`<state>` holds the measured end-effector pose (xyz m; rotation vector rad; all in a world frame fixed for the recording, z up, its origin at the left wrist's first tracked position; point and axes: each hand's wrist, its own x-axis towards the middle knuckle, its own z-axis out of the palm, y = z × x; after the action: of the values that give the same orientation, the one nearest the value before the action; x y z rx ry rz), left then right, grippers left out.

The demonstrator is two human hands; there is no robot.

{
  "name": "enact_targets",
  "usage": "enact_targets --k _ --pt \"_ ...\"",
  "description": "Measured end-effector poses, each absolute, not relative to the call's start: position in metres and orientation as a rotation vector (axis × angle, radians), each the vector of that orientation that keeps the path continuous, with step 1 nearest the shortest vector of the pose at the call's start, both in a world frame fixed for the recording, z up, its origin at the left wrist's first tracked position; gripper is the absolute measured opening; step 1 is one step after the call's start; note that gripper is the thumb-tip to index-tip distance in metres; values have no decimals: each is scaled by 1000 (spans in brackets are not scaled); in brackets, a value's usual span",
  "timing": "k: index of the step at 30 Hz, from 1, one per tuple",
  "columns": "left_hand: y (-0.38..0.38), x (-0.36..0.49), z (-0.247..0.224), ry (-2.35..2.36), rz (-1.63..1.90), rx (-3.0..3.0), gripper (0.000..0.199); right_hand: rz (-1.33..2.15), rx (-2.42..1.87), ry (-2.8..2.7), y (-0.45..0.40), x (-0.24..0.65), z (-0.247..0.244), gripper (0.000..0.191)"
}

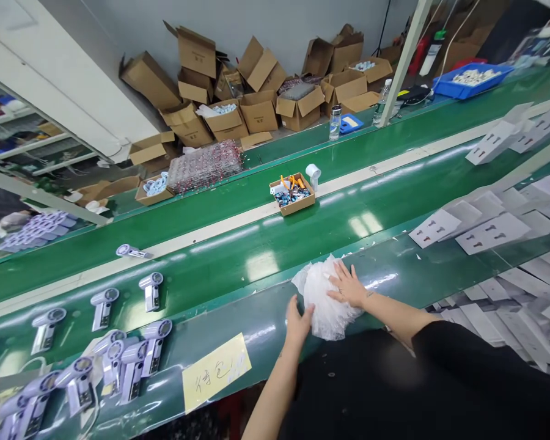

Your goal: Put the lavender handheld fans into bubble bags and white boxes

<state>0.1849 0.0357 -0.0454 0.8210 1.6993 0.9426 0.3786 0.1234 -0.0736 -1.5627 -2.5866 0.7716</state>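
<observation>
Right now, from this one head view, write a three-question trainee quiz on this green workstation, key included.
1. Choose one. What lies under the person's right hand?
A) a handheld fan
B) thin, translucent plastic bags
C) a blue tray

2. True or false: the yellow handwritten sheet lies between the nearest cluster of lavender handheld fans and the plastic bags.

3. Fill in the colour: the tool handles in the small open cardboard box are ____.

Key: 1. B; 2. True; 3. orange.
</observation>
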Motion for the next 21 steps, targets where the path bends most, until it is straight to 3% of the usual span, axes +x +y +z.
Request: enact_targets --k 3,6,9,21 --pt "41 173 -47 2044 743 1509 57 563 -1441 -2589 120 378 -73 57" --pt "48 183 -58 1942 307 1952 56 491 -1304 -2608 105 374 -76 55" --pt "50 196 -77 1830 20 2031 61 553 -1235 -2678 96 380 -92 59" --pt "35 212 -95 2138 12 1840 53 610 -1253 -2694 112 371 -109 59"
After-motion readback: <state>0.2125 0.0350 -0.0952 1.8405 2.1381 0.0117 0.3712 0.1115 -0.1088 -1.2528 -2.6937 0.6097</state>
